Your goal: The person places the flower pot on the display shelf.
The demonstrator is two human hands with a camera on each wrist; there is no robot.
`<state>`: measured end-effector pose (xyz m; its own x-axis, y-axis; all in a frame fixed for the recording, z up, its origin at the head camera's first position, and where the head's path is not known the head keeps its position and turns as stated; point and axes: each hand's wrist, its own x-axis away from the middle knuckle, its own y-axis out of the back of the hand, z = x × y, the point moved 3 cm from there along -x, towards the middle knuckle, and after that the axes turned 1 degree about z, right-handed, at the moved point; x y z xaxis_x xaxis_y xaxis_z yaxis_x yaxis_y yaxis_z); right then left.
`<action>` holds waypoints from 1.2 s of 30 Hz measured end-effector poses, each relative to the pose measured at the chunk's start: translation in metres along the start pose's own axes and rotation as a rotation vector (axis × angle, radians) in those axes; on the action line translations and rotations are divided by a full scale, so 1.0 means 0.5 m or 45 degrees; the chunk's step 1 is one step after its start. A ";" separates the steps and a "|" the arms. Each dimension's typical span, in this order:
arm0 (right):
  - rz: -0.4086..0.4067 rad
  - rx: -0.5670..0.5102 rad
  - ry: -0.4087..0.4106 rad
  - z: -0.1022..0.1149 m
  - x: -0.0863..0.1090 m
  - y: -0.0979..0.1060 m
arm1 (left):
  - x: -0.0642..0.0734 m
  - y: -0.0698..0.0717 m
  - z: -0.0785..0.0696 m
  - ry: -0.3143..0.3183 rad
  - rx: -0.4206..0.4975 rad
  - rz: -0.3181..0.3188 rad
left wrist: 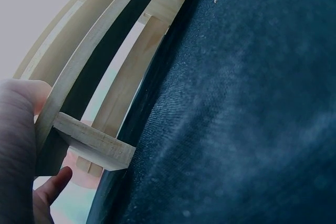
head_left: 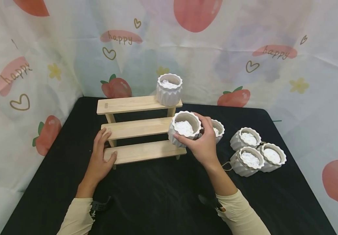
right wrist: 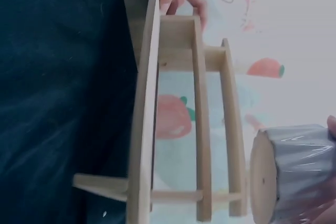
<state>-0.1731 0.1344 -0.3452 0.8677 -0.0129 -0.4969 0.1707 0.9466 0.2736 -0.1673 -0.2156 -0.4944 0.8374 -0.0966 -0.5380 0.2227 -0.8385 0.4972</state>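
Observation:
A three-tier wooden stand [head_left: 140,129] rises in steps on the black table. My left hand [head_left: 99,160] grips its left end, thumb on the lowest board and fingers by the middle board. In the left wrist view, the thumb [left wrist: 37,94] laps over a board's edge. My right hand [head_left: 202,140] holds a white ribbed pot [head_left: 174,132] with white filling, over the right end of the lower boards. From the right wrist view, the held pot [right wrist: 302,166] shows its flat base raised off the boards. A similar pot [head_left: 169,94] stands on the top board's right end.
Behind my right hand, another white pot [head_left: 218,130] is partly hidden. Three more, a back pot [head_left: 239,140], a front pot [head_left: 242,166] and a right-hand pot [head_left: 270,168], cluster on the black cloth [head_left: 157,202]. A printed curtain [head_left: 192,58] hangs behind.

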 end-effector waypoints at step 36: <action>-0.044 -0.210 -0.092 0.024 -0.095 -0.206 | -0.002 0.004 0.000 0.041 -0.016 0.025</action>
<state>-0.2263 0.0337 -0.3396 0.8949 -0.0634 -0.4417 0.1269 0.9852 0.1156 -0.1678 -0.2171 -0.4931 0.8572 -0.0953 -0.5061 0.2123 -0.8299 0.5159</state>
